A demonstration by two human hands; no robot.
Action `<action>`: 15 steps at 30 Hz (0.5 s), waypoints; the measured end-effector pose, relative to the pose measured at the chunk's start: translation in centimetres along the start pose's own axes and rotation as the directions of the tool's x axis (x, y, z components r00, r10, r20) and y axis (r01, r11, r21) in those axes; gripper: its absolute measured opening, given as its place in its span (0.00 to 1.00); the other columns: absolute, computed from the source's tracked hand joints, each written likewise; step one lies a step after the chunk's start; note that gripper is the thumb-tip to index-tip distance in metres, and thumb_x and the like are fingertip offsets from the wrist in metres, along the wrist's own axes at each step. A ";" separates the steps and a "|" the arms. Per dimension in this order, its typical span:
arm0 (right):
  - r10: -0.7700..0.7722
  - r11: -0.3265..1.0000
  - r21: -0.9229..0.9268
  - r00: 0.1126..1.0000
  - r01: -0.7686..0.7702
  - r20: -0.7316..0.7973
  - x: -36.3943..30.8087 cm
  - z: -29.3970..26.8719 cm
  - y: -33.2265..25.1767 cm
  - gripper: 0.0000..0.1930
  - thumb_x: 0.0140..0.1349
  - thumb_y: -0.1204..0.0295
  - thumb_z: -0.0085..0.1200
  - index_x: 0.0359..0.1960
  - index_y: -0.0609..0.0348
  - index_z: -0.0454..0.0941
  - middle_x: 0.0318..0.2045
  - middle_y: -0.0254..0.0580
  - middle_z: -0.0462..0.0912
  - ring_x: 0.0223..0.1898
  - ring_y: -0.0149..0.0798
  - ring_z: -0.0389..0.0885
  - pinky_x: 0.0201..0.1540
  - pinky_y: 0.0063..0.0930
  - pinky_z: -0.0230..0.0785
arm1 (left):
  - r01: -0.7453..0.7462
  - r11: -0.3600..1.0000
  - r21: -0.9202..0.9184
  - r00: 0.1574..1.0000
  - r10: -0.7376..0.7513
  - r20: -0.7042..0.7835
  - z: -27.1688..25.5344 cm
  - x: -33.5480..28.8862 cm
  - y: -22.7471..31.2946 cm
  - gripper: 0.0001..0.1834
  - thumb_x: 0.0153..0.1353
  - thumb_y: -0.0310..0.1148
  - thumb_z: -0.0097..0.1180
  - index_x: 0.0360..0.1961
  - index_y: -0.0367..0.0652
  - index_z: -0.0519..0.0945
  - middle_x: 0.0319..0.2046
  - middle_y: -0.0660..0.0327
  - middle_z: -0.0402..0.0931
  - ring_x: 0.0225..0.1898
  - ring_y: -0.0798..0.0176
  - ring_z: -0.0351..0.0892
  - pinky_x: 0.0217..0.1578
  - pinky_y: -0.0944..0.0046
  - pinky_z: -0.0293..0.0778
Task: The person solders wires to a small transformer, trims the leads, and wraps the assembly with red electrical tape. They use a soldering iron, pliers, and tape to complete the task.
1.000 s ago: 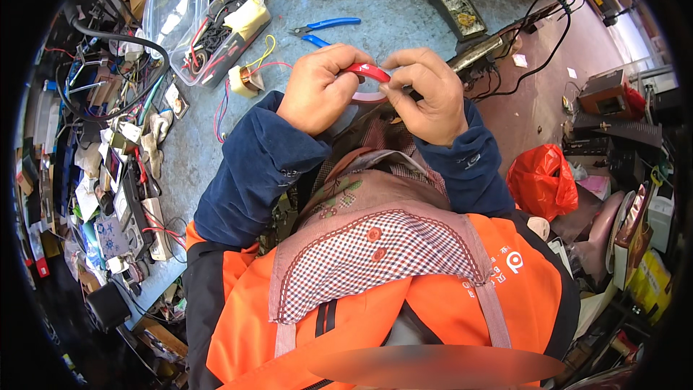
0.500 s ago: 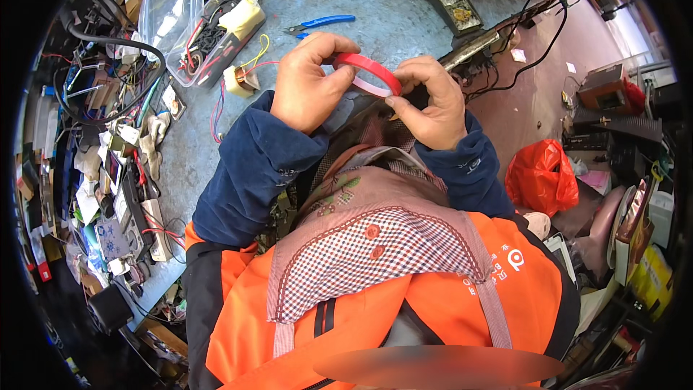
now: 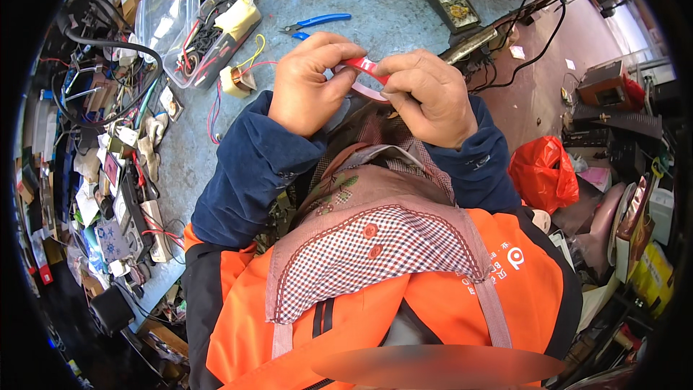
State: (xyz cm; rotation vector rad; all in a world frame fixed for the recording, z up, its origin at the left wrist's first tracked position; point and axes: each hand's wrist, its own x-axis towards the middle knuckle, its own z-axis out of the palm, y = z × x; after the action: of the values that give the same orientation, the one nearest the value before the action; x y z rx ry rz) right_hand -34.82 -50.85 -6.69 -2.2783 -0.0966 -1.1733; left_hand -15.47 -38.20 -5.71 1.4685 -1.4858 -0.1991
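Above my lap, a narrow roll of red tape (image 3: 366, 66) with a pale inner core is held between both hands. My left hand (image 3: 312, 85) pinches the roll's left side between thumb and fingers. On the opposite side, my right hand (image 3: 431, 95) has its thumb and index finger closed on the tape's edge, and its fingers hide much of the right part. Just beyond my left hand lie blue-handled cutters (image 3: 317, 22) on the bench. A small coil with yellow tape and thin wires (image 3: 238, 81) rests left of that hand.
The blue-grey workbench (image 3: 191, 166) has a clear plastic box (image 3: 216, 36) of wires and parts, and clutter along its left side. A dark metal tray (image 3: 446, 1) sits near the far right edge. A red plastic bag (image 3: 543, 175) and more clutter stand at right.
My right hand has moved slightly left over the top of the roll, covering more of it. The roll has turned and tilted, and white marking now shows. My left hand keeps its grip.
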 end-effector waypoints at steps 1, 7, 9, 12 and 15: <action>-0.016 0.999 -0.032 0.999 0.017 0.032 0.2 -0.1 -0.1 0.14 0.54 0.86 0.68 0.40 0.59 0.83 0.44 0.43 0.89 0.39 0.48 0.87 0.40 0.35 0.81 | -0.003 1.000 -0.003 1.000 0.003 -0.001 0.0 0.0 0.0 0.16 0.57 0.16 0.64 0.46 0.38 0.90 0.42 0.57 0.86 0.39 0.60 0.86 0.42 0.63 0.81; -0.046 0.993 -0.101 0.997 0.053 0.069 0.7 -0.4 -0.6 0.14 0.52 0.86 0.66 0.39 0.59 0.83 0.43 0.42 0.89 0.39 0.48 0.87 0.40 0.38 0.81 | -0.018 1.000 -0.001 1.000 0.018 0.011 0.1 -0.1 -0.2 0.16 0.57 0.16 0.65 0.46 0.39 0.90 0.42 0.57 0.86 0.40 0.58 0.86 0.42 0.62 0.82; -0.053 0.993 -0.099 0.995 0.061 0.081 0.6 -0.6 -0.2 0.13 0.52 0.86 0.66 0.39 0.59 0.83 0.42 0.42 0.88 0.39 0.48 0.87 0.40 0.38 0.81 | -0.020 1.000 0.006 1.000 0.020 0.015 0.1 -0.1 -0.2 0.16 0.57 0.16 0.65 0.46 0.39 0.90 0.42 0.57 0.86 0.41 0.57 0.87 0.43 0.61 0.82; -0.034 0.997 -0.066 0.997 0.039 0.076 0.2 -0.8 0.1 0.13 0.52 0.87 0.65 0.38 0.60 0.83 0.42 0.43 0.88 0.38 0.48 0.86 0.40 0.38 0.80 | -0.011 1.000 0.023 1.000 0.011 0.020 0.1 -0.1 0.1 0.16 0.57 0.16 0.65 0.46 0.39 0.90 0.43 0.56 0.87 0.43 0.55 0.88 0.45 0.60 0.83; -0.031 0.999 -0.036 0.999 0.032 0.033 0.0 -0.2 0.0 0.14 0.51 0.88 0.65 0.38 0.61 0.82 0.43 0.45 0.88 0.38 0.48 0.86 0.40 0.38 0.80 | -0.018 0.999 0.040 1.000 0.017 0.025 0.1 -0.1 0.1 0.16 0.57 0.16 0.66 0.46 0.39 0.90 0.44 0.55 0.87 0.45 0.53 0.88 0.46 0.60 0.83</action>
State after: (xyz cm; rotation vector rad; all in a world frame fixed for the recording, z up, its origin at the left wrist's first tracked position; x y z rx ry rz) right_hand -34.98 -51.01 -6.61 -2.3359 -0.1244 -1.1635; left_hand -15.61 -38.10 -5.71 1.4892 -1.5298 -0.1785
